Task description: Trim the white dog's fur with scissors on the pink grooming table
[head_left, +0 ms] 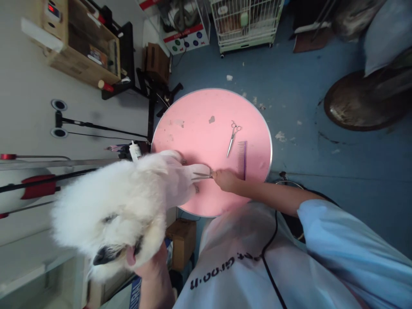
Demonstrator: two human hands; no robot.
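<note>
A fluffy white dog (138, 189) stands on the round pink table (193, 107), its head towards me and its mouth partly open with the tongue showing. My left hand (156, 262) holds the dog's head from beneath, at the jaw; most of its fingers are hidden by fur. In my right hand (225, 179) is a pair of scissors (202, 175), the fingers closed round the handles. Its blades are parted and lie against the white fur at the dog's rear end. A second pair of scissors (231, 140) and a purple-backed comb (245, 159) lie on the tabletop.
A metal bar (80, 163) and a black strap run in from the left. A white bottle (134, 151) stands beside the dog. Beyond the table are a wooden box (86, 47) on a black stand, a white cage (246, 21) and a round brown base (360, 103).
</note>
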